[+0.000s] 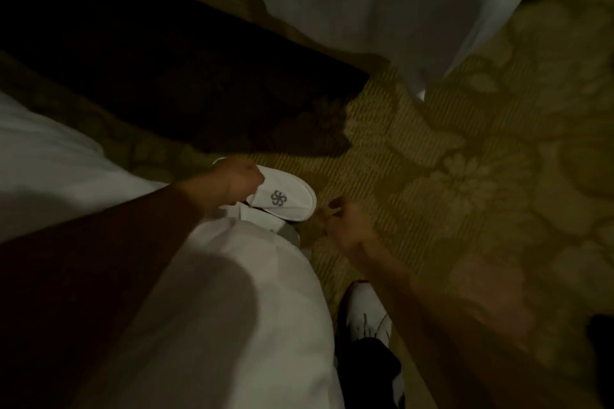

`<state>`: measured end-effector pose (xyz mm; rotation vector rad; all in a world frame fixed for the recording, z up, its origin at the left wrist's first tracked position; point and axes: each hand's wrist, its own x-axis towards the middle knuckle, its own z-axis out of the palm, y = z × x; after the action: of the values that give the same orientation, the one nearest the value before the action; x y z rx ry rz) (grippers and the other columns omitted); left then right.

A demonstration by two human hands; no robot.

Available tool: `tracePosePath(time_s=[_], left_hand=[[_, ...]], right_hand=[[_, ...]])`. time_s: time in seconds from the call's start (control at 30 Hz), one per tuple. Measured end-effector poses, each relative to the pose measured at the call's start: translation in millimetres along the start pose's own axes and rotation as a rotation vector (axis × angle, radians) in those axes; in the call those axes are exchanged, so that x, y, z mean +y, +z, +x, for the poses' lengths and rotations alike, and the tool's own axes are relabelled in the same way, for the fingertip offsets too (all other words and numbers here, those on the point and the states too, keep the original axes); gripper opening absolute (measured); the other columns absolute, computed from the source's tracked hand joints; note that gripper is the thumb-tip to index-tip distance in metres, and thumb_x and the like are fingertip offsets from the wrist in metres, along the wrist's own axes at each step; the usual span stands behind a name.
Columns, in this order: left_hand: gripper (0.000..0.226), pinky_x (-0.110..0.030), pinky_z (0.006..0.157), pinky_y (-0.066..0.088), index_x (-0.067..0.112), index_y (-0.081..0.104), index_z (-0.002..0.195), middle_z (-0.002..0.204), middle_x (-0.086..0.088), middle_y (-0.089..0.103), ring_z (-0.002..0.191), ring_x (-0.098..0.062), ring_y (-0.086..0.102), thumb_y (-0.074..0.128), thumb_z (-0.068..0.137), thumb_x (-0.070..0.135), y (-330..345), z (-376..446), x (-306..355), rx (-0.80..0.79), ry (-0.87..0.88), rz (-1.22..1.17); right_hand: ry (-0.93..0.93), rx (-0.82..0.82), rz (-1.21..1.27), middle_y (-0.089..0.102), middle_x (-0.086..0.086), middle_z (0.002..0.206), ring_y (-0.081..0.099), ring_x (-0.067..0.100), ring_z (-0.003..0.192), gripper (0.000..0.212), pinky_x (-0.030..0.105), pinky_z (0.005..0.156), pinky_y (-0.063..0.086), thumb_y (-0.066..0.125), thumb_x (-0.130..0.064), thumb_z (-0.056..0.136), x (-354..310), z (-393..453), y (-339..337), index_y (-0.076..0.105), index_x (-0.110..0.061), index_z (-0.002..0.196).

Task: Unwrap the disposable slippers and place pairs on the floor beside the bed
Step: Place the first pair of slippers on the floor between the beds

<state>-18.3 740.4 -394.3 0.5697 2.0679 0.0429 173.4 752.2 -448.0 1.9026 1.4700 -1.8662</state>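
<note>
A white disposable slipper (285, 197) with a grey pinwheel logo sits at the middle of the view, above the patterned carpet. My left hand (232, 181) grips its heel end from the left. Beneath it shows the edge of a second white slipper (262, 217), partly hidden. My right hand (345, 224) hovers just right of the slipper's toe with its fingers curled; in this dim, blurred view I cannot tell whether it pinches anything. No wrapper is clearly visible.
White bed linen (50, 169) fills the left side, and more white bedding (398, 10) hangs at the top. A dark piece of furniture (166, 60) lies between them. Floral carpet (481, 159) spreads to the right. My white shoe (365, 309) stands below my hands.
</note>
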Motion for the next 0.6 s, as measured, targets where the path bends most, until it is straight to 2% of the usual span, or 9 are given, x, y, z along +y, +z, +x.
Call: tracePosePath(time_s=[0.1, 0.17, 0.23, 0.3, 0.37, 0.43, 0.6], left_hand=[[0.029, -0.034, 0.071, 0.049, 0.006, 0.059, 0.123, 0.121, -0.019, 0.063, 0.102, -0.031, 0.062, 0.048, 0.1, 0.02, -20, -44, 21, 0.002, 0.036, -0.032], [0.03, -0.034, 0.082, 0.051, 0.003, 0.061, 0.121, 0.122, -0.021, 0.062, 0.109, -0.035, 0.061, 0.049, 0.1, 0.019, -31, -75, 33, -0.006, 0.065, -0.035], [0.029, -0.041, 0.096, 0.052, 0.003, 0.063, 0.121, 0.122, -0.02, 0.062, 0.111, -0.035, 0.06, 0.051, 0.099, 0.019, -40, -105, 39, -0.004, 0.08, -0.044], [0.03, -0.041, 0.098, 0.051, 0.011, 0.063, 0.121, 0.124, -0.016, 0.062, 0.111, -0.032, 0.059, 0.054, 0.096, 0.024, -48, -134, 40, 0.024, 0.084, -0.04], [0.031, -0.034, 0.093, 0.049, 0.017, 0.062, 0.123, 0.128, -0.012, 0.061, 0.109, -0.027, 0.058, 0.056, 0.095, 0.028, -59, -159, 39, 0.046, 0.096, -0.073], [0.031, -0.031, 0.083, 0.045, 0.02, 0.06, 0.125, 0.128, -0.009, 0.06, 0.101, -0.021, 0.055, 0.055, 0.096, 0.031, -74, -185, 38, 0.06, 0.116, -0.136], [0.03, -0.028, 0.078, 0.042, 0.021, 0.059, 0.123, 0.114, 0.0, 0.064, 0.094, -0.013, 0.055, 0.053, 0.097, 0.033, -119, -265, 31, 0.172, 0.2, -0.296]], right_hand=[[-0.027, 0.024, -0.016, 0.068, 0.019, 0.105, 0.067, 0.03, 0.092, 0.036, 0.045, 0.081, 0.056, 0.059, -0.026, 0.095, -27, -33, -15, 0.055, -0.003, 0.123], [-0.032, 0.022, -0.023, 0.068, 0.018, 0.103, 0.065, 0.024, 0.083, 0.034, 0.039, 0.072, 0.055, 0.058, -0.025, 0.096, -45, -59, -22, 0.057, -0.002, 0.121], [-0.05, 0.007, -0.03, 0.068, 0.017, 0.101, 0.063, 0.018, 0.072, 0.033, 0.027, 0.059, 0.049, 0.058, -0.024, 0.096, -62, -88, -28, 0.057, -0.002, 0.12], [-0.072, 0.002, -0.037, 0.066, 0.011, 0.093, 0.06, 0.012, 0.064, 0.03, 0.019, 0.048, 0.043, 0.057, -0.023, 0.097, -77, -117, -33, 0.058, -0.002, 0.118], [-0.104, 0.008, -0.033, 0.065, 0.004, 0.083, 0.06, 0.01, 0.064, 0.027, 0.021, 0.049, 0.043, 0.056, -0.023, 0.098, -91, -148, -39, 0.058, -0.005, 0.118], [-0.156, 0.012, -0.043, 0.065, 0.001, 0.082, 0.061, 0.011, 0.067, 0.026, 0.023, 0.054, 0.044, 0.054, -0.024, 0.099, -108, -181, -45, 0.059, -0.007, 0.117], [-0.299, 0.036, -0.064, 0.068, 0.006, 0.105, 0.064, 0.013, 0.084, 0.027, 0.016, 0.056, 0.042, 0.054, -0.028, 0.099, -159, -266, -65, 0.059, -0.01, 0.119]])
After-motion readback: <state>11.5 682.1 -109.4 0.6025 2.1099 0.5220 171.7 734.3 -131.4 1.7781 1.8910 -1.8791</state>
